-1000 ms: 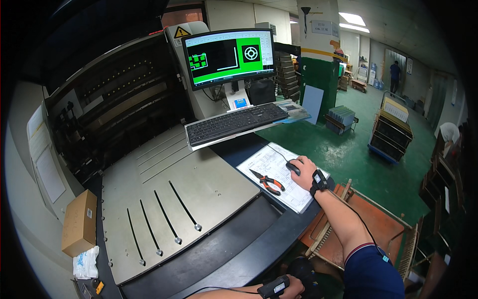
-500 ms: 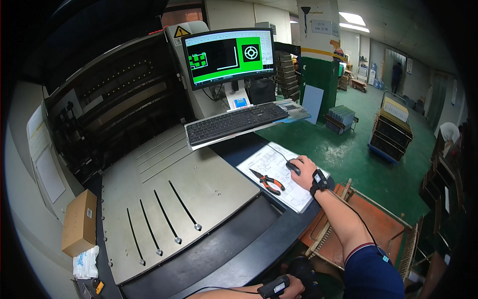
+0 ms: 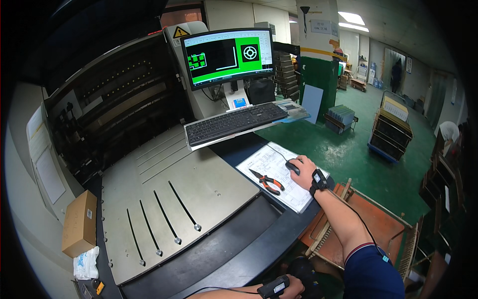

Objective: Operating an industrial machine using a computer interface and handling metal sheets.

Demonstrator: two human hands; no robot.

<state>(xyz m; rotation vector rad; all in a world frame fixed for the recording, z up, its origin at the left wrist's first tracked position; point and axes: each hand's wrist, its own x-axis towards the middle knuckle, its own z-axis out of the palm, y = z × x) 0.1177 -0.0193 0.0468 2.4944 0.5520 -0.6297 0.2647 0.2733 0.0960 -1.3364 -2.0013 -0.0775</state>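
My right hand [image 3: 304, 172] rests over a black computer mouse [image 3: 294, 166], fingers curved around it. The mouse sits on printed sheets [image 3: 260, 160] at the machine's right edge. Beside it on the same papers lie pliers [image 3: 267, 181] with orange and black handles, jaws toward the far left. At the bottom edge my left hand [image 3: 294, 287] hangs low near my lap, its fingers mostly hidden. Beyond the papers, a black keyboard [image 3: 234, 122] lies on a tray under a monitor [image 3: 229, 56] with green and black graphics. Both wrists wear small black devices.
To the left spreads a metal machine bed [image 3: 199, 187] with slots and round knobs. A cardboard box [image 3: 79, 222] and a white plastic packet [image 3: 86, 263] stand at its left edge. On the right are an orange-brown cart [image 3: 351, 219] and a loaded trolley [image 3: 391, 127].
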